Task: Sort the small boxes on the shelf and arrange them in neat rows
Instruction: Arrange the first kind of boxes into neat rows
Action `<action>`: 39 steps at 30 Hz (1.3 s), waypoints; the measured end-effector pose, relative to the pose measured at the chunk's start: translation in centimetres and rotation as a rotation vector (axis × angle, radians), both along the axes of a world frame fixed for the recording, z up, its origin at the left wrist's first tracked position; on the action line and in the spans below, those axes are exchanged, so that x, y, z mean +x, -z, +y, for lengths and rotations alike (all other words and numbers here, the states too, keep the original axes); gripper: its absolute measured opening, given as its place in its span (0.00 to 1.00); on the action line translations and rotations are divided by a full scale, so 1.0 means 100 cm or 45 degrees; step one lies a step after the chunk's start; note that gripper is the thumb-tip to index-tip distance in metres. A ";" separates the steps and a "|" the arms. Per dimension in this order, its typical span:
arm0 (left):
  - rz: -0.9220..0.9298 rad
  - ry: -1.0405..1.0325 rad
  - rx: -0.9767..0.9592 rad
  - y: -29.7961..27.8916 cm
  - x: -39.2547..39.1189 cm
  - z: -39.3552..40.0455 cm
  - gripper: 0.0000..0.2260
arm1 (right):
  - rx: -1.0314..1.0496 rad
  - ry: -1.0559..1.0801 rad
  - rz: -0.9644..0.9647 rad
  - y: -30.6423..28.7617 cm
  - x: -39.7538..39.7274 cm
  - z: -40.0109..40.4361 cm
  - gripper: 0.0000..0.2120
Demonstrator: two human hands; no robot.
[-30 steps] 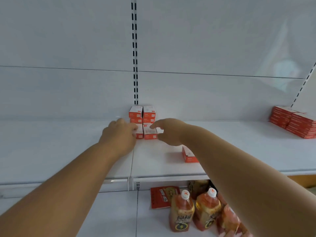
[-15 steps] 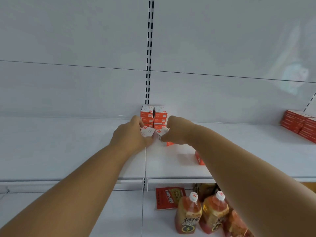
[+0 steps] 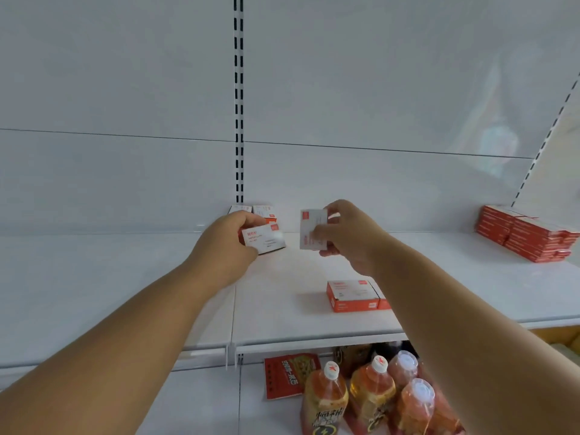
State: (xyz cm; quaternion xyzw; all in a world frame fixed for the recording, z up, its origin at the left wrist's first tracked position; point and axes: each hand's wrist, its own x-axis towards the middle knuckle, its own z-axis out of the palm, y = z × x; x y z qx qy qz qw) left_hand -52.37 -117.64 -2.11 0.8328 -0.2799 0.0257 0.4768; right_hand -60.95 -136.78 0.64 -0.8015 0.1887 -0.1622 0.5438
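The left hand (image 3: 226, 246) grips a small box (image 3: 263, 238); the right hand (image 3: 351, 237) pinches another box (image 3: 312, 229) upright. The left fingers curl out of sight behind their box.

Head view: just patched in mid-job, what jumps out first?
Two hands raised over the white shelf, each gripping a small white-and-orange cardboard box: the left hand holds one lying flat, the right hand holds one turned upright. Another small orange box lies alone near the shelf's front, and a stack of flat red boxes sits at far right.
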 end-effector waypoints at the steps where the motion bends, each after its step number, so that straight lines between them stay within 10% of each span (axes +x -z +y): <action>1: 0.038 0.020 -0.043 -0.003 -0.003 -0.007 0.21 | 0.121 0.010 -0.066 0.000 -0.005 -0.009 0.17; 12: 0.303 0.171 0.028 0.006 -0.041 -0.099 0.22 | 0.008 0.261 -0.082 0.018 -0.061 -0.097 0.07; 21: 0.240 0.184 0.366 0.012 -0.045 -0.106 0.18 | -0.573 0.075 0.343 0.040 -0.061 -0.109 0.06; 39: -0.050 0.203 0.612 0.012 -0.078 -0.100 0.17 | -0.838 -0.420 0.189 0.029 -0.082 -0.110 0.11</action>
